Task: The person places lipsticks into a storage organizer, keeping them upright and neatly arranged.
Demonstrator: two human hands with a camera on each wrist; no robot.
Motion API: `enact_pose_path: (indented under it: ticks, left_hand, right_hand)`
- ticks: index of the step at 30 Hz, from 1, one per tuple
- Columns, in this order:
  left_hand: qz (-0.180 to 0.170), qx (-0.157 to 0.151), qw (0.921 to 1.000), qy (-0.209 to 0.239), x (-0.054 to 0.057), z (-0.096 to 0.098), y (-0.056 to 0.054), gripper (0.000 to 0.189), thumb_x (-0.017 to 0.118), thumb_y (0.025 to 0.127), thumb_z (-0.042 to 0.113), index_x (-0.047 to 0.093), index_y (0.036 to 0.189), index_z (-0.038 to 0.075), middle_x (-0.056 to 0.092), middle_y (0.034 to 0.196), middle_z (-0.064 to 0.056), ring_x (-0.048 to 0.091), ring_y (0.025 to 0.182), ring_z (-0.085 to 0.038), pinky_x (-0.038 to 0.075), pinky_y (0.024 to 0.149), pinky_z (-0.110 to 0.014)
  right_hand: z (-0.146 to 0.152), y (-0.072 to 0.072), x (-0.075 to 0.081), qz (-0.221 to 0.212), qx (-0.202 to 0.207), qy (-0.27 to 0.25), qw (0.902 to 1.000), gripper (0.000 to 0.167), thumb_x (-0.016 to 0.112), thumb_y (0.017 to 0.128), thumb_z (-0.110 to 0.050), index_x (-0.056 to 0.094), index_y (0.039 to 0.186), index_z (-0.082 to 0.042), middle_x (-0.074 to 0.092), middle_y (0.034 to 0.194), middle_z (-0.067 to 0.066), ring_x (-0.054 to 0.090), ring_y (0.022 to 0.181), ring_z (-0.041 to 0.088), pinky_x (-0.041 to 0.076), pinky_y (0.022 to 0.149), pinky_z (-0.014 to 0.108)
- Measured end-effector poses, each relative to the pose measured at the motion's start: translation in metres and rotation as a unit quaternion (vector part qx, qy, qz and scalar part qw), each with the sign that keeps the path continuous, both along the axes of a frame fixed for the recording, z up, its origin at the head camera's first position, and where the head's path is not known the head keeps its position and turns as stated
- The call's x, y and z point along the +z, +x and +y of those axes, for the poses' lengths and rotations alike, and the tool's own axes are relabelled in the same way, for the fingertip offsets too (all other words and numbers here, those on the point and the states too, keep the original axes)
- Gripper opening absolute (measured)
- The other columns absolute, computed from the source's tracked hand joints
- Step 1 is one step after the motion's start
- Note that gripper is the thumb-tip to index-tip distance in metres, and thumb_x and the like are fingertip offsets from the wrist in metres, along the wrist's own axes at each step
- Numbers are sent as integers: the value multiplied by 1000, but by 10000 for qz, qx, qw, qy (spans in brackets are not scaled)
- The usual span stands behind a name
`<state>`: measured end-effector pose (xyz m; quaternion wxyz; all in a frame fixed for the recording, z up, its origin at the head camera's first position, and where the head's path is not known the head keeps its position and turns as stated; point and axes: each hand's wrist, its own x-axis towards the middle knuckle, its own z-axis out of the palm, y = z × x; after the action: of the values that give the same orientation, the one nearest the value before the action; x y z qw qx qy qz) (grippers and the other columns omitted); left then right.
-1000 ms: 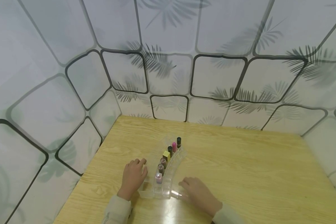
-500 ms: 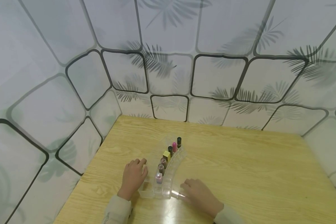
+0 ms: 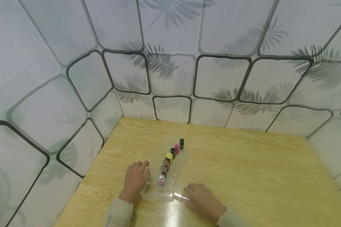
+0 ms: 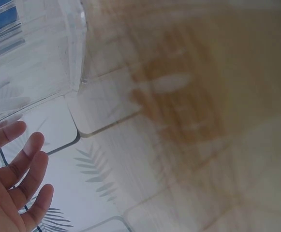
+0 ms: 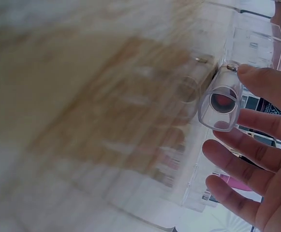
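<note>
A clear stepped organizer [image 3: 174, 176] stands on the table, its curved row holding several cosmetics. Along its left side lies my left hand [image 3: 134, 179], fingers loosely bent and holding nothing; the left wrist view shows these fingers [image 4: 31, 164] spread near the clear wall. At the organizer's near right corner, my right hand [image 3: 203, 197] pinches a clear-capped lipstick [image 5: 222, 101] between thumb and index finger. A dark red centre shows through its end. The other fingers [image 5: 237, 164] of that hand are extended. From the head, part of the lipstick is hidden under the hand.
In the row are a pink square bottle [image 3: 161, 180], a yellow box [image 3: 169, 157], a magenta tube [image 3: 177, 148] and a black-capped tube [image 3: 182, 144]. A patterned wall covering [image 3: 170, 78] rises behind the wooden table [image 3: 258, 170].
My right hand has shifted very slightly to the right, and a little more of the lipstick shows beside it. The left hand and organizer have stayed put.
</note>
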<state>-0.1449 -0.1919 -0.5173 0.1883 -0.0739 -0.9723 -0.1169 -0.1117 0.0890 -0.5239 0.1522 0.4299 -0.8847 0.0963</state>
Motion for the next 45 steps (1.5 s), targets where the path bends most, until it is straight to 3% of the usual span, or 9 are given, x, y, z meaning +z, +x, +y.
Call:
enact_pose_path:
  ticks: [11,26,37,45]
  left_hand:
    - [-24,4,10000,-6,-1,0,0,15,63,84,21,62,97,13,61,77,-4,54,67,-19,48,67,-40]
    - [-17,6,10000,-35,-2,-1,0,14,62,84,22,62,96,14,61,77,-3,55,68,-19,48,66,-39]
    - [-22,-29,10000,-34,-2,-1,0,14,62,84,21,62,96,14,61,77,-3,54,66,-18,47,65,-38]
    - [99,-49,9999,-93,-1,0,0,13,62,84,20,62,95,13,60,74,-2,53,63,-17,45,60,-35]
  right_hand:
    - [1,-3,-6,-27,51,48,10000,16,70,78,-31,62,82,-18,55,73,-8,48,64,5,41,59,19]
    - [3,-4,-4,-823,-198,562,9948,4,65,78,-21,63,79,-17,55,72,-8,47,63,4,39,59,18]
    - [3,-4,2,-1024,-134,93,9946,5,67,78,-19,63,78,-16,56,71,-9,47,62,2,43,61,18]
    - [2,-6,8,-1401,-402,261,9890,10,64,83,-24,65,79,-15,56,72,-8,45,62,2,40,59,17]
